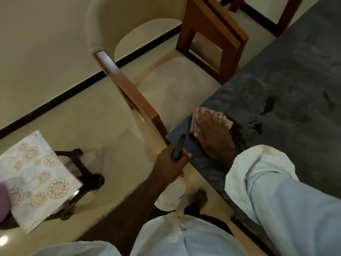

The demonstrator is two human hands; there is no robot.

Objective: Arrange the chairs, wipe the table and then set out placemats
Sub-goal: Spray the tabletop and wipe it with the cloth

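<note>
here, right hand (214, 139) laid flat, fingers straight, pressed on checked cloth (194, 124) at near left corner of table (295, 71). left hand (171, 163) held low just beside table edge, fingers curled round neck of white spray bottle (172, 194). table seen dark, mottled; wet streaks (267, 106) right of cloth. wooden chair (129, 89) stood far left, cushioned seat at table edge.

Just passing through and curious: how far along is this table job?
Midway. A chair already stands by the table. Wiping is in hand: the right hand presses a cloth on the wet top, and the left hand grips a spray bottle. No placemats lie on the table yet.
</note>
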